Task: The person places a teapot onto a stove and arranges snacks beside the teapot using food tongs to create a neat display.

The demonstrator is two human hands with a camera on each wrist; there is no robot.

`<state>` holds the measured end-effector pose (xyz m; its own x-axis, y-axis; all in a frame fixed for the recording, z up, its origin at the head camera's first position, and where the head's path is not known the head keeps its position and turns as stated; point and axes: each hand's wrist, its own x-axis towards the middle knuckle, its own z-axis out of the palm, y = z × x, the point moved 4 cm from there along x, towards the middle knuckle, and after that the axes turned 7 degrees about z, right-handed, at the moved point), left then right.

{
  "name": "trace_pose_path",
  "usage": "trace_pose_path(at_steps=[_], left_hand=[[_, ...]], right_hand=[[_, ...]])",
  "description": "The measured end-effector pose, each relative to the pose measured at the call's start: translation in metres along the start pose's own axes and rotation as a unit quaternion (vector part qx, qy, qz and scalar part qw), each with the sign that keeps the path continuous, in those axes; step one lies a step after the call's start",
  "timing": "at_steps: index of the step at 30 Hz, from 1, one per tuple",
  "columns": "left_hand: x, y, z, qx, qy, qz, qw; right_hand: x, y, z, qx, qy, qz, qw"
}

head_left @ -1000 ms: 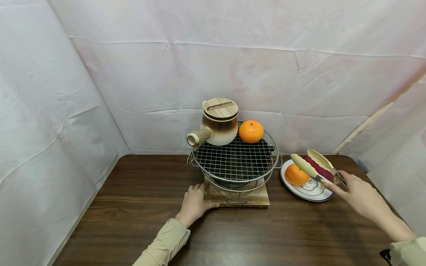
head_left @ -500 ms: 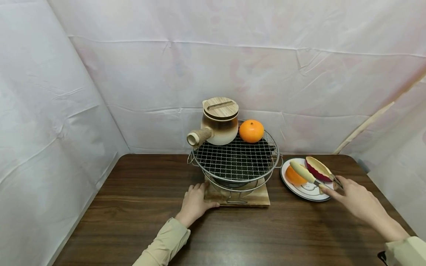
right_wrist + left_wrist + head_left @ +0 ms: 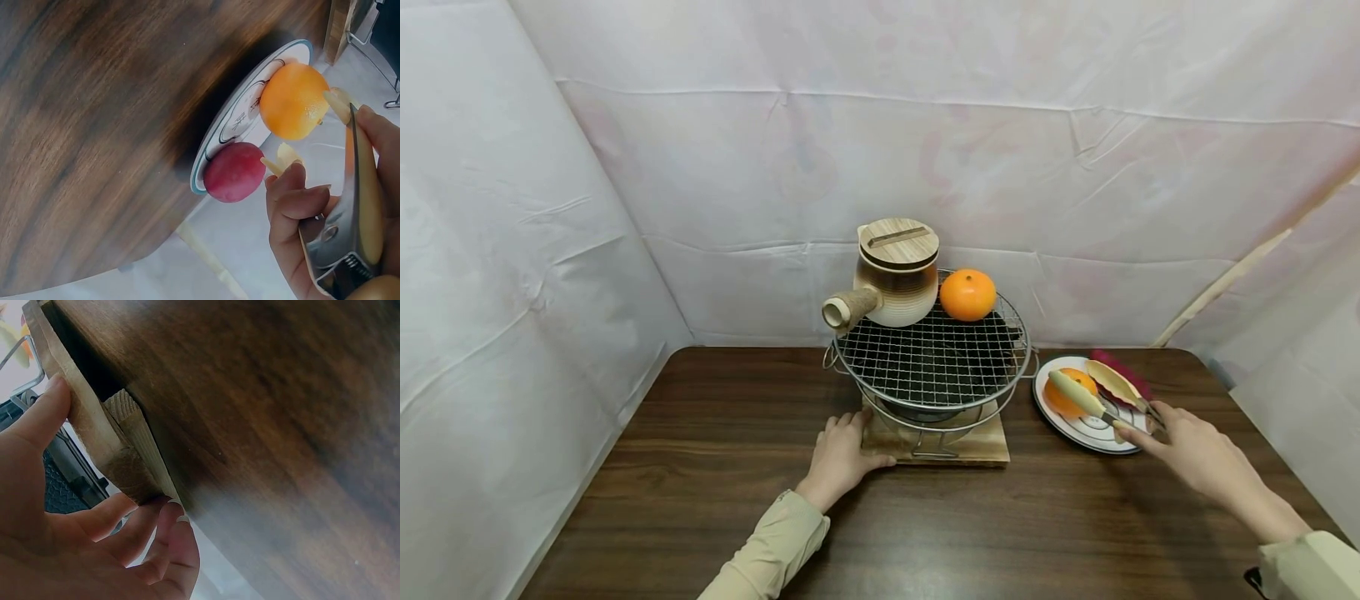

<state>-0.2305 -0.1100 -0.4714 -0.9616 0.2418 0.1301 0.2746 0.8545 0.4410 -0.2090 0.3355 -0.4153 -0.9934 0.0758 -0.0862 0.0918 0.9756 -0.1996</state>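
Observation:
My right hand (image 3: 1202, 454) holds a pair of tongs (image 3: 1077, 394) with pale tips over the plate (image 3: 1093, 443) at the right. One tip overlaps the near orange (image 3: 1060, 407) in the head view; the other lies between it and a dark-red, elongated thing like a sweet potato (image 3: 235, 172). In the right wrist view both lie on the plate, the tong tips spread apart. My left hand (image 3: 837, 457) grips the left front corner of a wooden board (image 3: 94, 428), thumb on top and fingers curled at its edge. The board bears a grill stove with a round wire grate (image 3: 932, 371).
On the grate's back half stand a brown and cream pot (image 3: 904, 297) with a wooden lid and a side handle (image 3: 850, 308), and another orange fruit (image 3: 967, 295). White cloth walls (image 3: 775, 167) enclose the dark wooden table (image 3: 715, 467).
The tongs have lowered the dark-red thing onto the plate, let go of it, and shifted left toward the orange. My left hand keeps its place on the board.

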Motion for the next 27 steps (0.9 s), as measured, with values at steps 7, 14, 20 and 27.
trace_pose_path(at_steps=[7,14,20,27], left_hand=[[0.000,0.000,0.001,0.002,0.005,0.004,1.0000],[0.000,0.000,0.001,0.006,0.008,0.008,0.9999],[0.000,0.000,0.001,0.009,0.006,0.008,0.9999],[0.000,0.000,0.000,0.006,0.005,0.008,0.9999]], right_hand=[[0.001,-0.002,0.006,-0.002,-0.003,0.000,1.000],[0.002,-0.002,0.008,-0.002,0.000,-0.002,1.000],[0.003,-0.004,0.011,0.001,0.001,-0.006,1.000],[0.001,-0.005,0.014,-0.002,0.004,-0.008,1.000]])
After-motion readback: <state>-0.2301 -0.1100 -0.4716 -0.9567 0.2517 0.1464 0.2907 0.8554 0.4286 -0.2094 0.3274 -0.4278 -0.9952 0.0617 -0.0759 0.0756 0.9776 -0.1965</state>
